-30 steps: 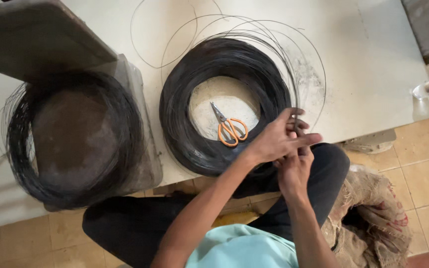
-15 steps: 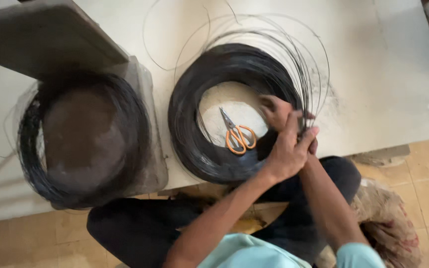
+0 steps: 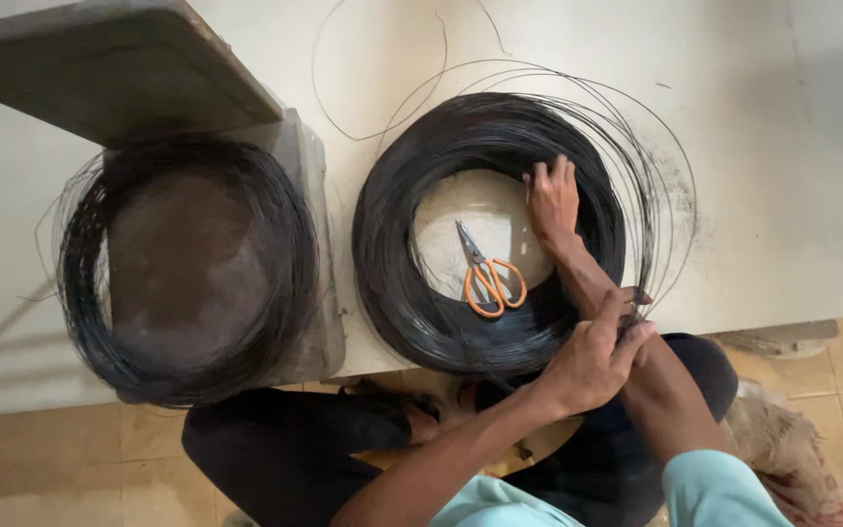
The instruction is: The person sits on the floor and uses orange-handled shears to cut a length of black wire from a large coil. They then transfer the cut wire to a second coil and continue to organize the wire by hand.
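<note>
Your right hand (image 3: 553, 200) rests fingers spread on the black wire coil (image 3: 412, 263) on the bench (image 3: 782, 195). Your left hand (image 3: 592, 356) pinches loose strands at the coil's near edge. Orange scissors (image 3: 488, 278) lie inside.

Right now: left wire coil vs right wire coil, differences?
The left coil sits on a dark raised block; the right coil lies flat on the pale surface. The left coil is untouched; the right hand rests on the right coil, with orange scissors inside it. Both are black wire with loose strands.
</note>
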